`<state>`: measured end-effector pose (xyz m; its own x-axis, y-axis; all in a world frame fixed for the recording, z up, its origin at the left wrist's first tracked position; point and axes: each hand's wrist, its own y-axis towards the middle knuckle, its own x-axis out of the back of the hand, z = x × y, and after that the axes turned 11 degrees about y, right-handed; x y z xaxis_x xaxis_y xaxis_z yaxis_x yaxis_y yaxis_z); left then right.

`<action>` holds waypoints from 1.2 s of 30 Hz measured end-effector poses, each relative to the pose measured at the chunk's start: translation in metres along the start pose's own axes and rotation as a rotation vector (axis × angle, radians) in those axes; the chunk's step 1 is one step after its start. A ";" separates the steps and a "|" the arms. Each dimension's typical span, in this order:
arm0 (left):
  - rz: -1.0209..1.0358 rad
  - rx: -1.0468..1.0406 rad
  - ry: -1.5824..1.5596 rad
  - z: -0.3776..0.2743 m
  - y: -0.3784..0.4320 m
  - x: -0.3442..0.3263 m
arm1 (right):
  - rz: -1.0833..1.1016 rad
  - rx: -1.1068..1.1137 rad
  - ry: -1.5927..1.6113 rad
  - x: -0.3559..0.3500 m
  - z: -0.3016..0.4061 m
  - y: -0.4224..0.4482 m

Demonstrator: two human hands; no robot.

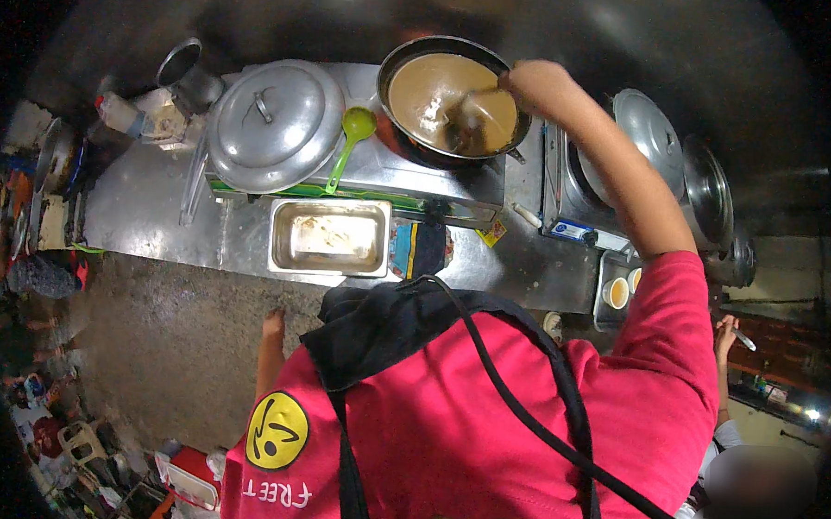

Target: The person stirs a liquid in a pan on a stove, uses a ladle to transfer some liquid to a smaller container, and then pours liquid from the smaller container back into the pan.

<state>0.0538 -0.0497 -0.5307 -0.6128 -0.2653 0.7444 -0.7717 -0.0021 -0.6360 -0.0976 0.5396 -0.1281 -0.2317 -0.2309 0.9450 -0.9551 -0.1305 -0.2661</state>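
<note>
My right hand (540,87) is over the right rim of a dark wok-like pan (459,46) and grips a stirring utensil (480,111). Motion blurs the utensil, so its exact kind is unclear; its lower end dips into a thick light-brown liquid (419,86) that fills much of the pan. The pan sits on the right side of a metal gas stove (398,179). Low at my side hangs my left hand (273,323), apart from the counter; its fingers are too small and dim to make out.
A lidded aluminium pot (281,142) and a green ladle (353,135) share the stove. In front are a steel pan (276,236) and a folded cloth (426,249). At right stand a second stove (577,228) and cups (616,292). Another person's hand (727,332) holds something.
</note>
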 end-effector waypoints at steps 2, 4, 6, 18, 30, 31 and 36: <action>0.050 -0.010 0.053 0.015 -0.004 -0.011 | -0.131 0.052 0.020 0.009 -0.012 0.023; 0.108 -0.041 0.119 0.009 -0.008 -0.011 | -0.142 0.061 0.018 0.008 -0.022 0.047; 0.132 0.104 -0.207 -0.012 -0.013 -0.003 | -0.154 0.070 -0.004 0.003 -0.030 0.066; 0.117 0.177 -0.234 0.036 -0.056 -0.081 | -0.003 0.076 0.161 -0.009 -0.063 0.162; -0.029 -0.224 0.061 0.056 -0.025 -0.124 | -0.003 -0.342 0.240 -0.070 -0.104 0.074; -0.056 -0.277 0.122 0.055 -0.019 -0.114 | -0.004 -0.347 0.253 -0.076 -0.106 0.059; 0.089 -0.079 -0.154 -0.037 -0.014 -0.027 | -0.050 -0.405 0.224 -0.107 -0.099 -0.016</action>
<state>0.0749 -0.0069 -0.5342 -0.6508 -0.4050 0.6422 -0.7302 0.1020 -0.6756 -0.0760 0.6620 -0.2057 -0.1754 -0.0144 0.9844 -0.9511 0.2608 -0.1657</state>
